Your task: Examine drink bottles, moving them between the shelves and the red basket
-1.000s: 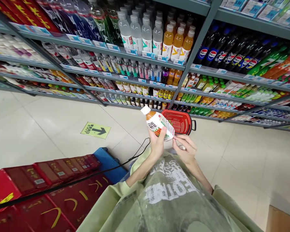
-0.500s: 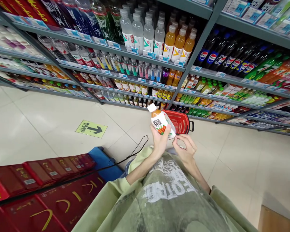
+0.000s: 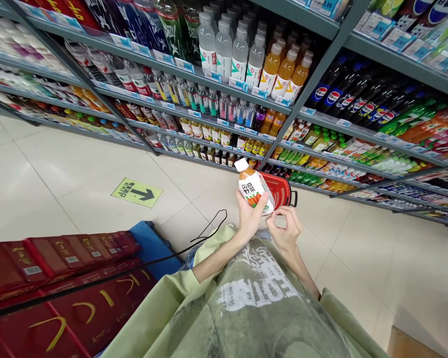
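Observation:
An orange drink bottle [image 3: 254,188] with a white cap and a white label showing carrots is tilted in front of me. My left hand [image 3: 249,215] is wrapped round its lower part. Close to the bottle's base, my right hand [image 3: 285,228] has its thumb and index finger brought together in a pinch; what they hold, if anything, is too small to make out. Beyond the bottle, a red basket [image 3: 280,189] with a black handle stands on the floor, partly hidden by the bottle.
Shelves [image 3: 224,117] of bottled drinks run across the far side. Red boxes [image 3: 78,298] are stacked on a blue platform [image 3: 151,248] at left, with a black strap [image 3: 205,237] beside it. A green arrow sign [image 3: 137,192] lies on the floor. Cardboard [image 3: 406,343] is at lower right.
The view has shifted slightly, so the shelves sit a little lower and farther right. My left hand still holds the bottle, and my right hand's pinch remains near its base.

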Tool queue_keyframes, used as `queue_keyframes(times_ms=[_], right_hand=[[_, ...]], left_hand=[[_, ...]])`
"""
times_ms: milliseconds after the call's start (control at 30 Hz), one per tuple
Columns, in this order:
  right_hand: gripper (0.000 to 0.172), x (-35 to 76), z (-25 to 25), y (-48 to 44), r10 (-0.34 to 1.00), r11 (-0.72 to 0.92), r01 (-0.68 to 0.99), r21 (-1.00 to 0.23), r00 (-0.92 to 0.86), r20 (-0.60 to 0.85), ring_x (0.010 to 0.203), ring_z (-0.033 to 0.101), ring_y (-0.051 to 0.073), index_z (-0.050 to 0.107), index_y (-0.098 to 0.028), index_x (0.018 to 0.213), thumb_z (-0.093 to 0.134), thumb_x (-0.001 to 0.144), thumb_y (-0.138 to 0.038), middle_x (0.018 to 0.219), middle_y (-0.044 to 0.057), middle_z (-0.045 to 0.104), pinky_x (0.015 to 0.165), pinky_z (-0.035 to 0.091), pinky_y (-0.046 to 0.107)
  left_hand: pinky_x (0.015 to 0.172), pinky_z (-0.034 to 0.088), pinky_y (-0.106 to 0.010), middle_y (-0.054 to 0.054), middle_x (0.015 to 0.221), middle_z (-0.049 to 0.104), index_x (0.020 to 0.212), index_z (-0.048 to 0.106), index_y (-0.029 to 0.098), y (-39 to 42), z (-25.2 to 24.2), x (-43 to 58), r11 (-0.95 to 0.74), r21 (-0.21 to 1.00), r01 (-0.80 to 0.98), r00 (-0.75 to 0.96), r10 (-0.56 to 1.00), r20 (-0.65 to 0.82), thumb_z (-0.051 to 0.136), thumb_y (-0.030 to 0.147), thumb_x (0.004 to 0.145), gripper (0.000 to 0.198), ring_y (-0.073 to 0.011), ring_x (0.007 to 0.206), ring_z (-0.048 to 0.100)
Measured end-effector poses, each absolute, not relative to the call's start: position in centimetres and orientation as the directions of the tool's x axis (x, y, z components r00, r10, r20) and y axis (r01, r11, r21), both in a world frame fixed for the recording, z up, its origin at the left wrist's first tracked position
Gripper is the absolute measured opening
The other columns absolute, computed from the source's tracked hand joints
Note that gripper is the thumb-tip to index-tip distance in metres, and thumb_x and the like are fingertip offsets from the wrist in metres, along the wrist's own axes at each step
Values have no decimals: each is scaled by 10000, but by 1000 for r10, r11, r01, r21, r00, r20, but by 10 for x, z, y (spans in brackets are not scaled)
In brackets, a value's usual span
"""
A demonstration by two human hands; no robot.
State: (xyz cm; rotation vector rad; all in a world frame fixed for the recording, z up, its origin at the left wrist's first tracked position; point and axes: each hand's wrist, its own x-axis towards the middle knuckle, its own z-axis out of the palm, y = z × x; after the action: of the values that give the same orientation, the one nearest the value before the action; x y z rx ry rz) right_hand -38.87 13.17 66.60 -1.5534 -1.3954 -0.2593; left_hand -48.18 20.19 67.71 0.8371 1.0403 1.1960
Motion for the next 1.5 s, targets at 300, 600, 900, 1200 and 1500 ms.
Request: queue_keyframes(times_ms=[300, 600, 900, 1200, 1500], right_hand=[[175, -390, 666, 132, 652, 163, 836, -525, 308, 693, 731, 654, 167, 607, -234, 860, 604, 820, -64, 821, 6, 660, 684, 550, 307], [189, -391, 662, 128, 689, 207, 806, -554, 282, 668, 717, 652, 168, 594, -238, 855, 591, 789, -60, 797, -7, 646, 677, 548, 306], [91, -389, 662, 127, 675, 179, 732, -657, 394, 624, 727, 646, 161, 629, -221, 884, 680, 897, -147, 805, 6, 663, 689, 565, 310], [129, -376, 651, 123, 727, 262, 693, -671, 316, 610, 811, 708, 178, 690, -223, 1075, 641, 975, -156, 930, 49, 724, 707, 607, 321], [163, -369, 642, 117, 706, 293, 690, -662, 310, 636, 821, 726, 187, 708, -246, 1082, 671, 968, -137, 921, 33, 747, 728, 599, 333]], left_hand=[[865, 544, -320, -53, 1096, 651, 1139, 470, 233, 203, 668, -480, 209, 924, -320, 55, 978, -202, 851, 503, 789, 584, -201, 965, 677], [875, 535, -326, -57, 1090, 651, 1114, 471, 230, 206, 668, -479, 223, 922, -316, 35, 974, -223, 849, 509, 784, 574, -204, 961, 674], [858, 566, -313, -61, 1098, 660, 1133, 471, 218, 206, 668, -479, 206, 925, -319, 22, 978, -210, 844, 486, 793, 571, -190, 959, 684], [892, 563, -305, -55, 1153, 666, 1171, 503, 229, 202, 661, -478, 221, 894, -390, 86, 975, -203, 821, 507, 827, 544, -181, 987, 685], [865, 575, -310, -55, 1119, 680, 1143, 527, 234, 197, 660, -476, 271, 898, -346, 134, 962, -238, 817, 510, 834, 506, -190, 963, 696]])
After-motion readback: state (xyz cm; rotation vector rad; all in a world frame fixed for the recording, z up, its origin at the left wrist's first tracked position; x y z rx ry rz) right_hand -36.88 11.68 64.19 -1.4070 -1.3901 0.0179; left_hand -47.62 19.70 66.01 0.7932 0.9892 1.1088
